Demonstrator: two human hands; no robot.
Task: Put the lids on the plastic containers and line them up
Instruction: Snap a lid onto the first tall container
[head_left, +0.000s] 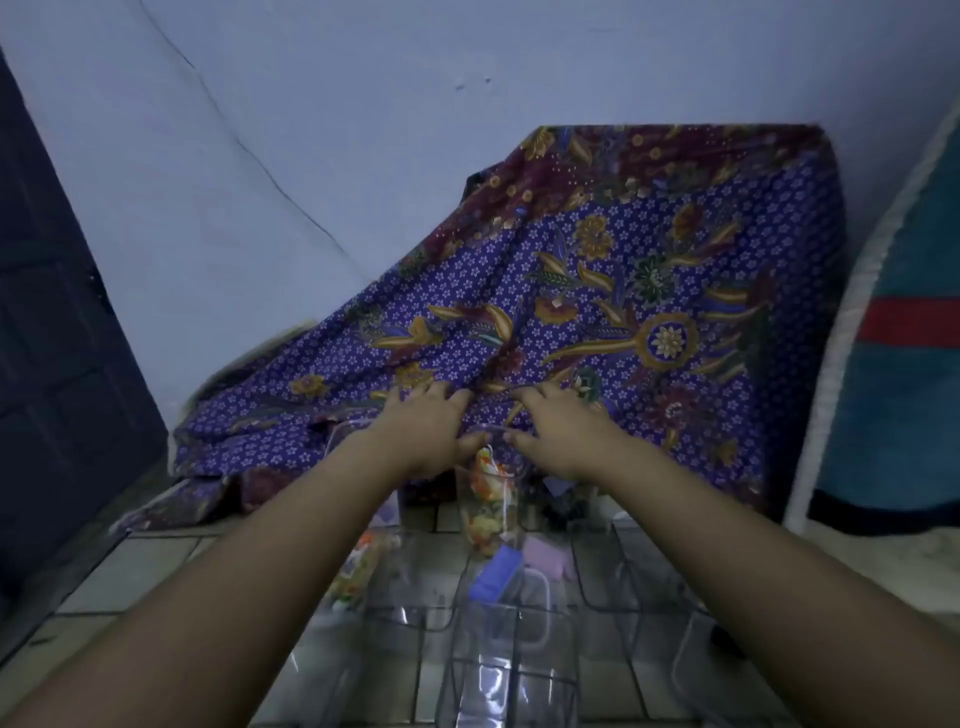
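Before the batik cloth (597, 291), both hands press a clear lid (491, 430)

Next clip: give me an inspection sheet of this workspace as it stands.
Surface: tiled floor, dimly lit.
Job's things: several clear plastic containers on the floor; tall container with colourful contents; transparent lid at its top.
Clutter: blue block; lilac item.
Hands: left hand and right hand both on the lid.
Cables: nothing seen.
Surroundings: patterned purple cloth, pale wall, dark door, teal mat.
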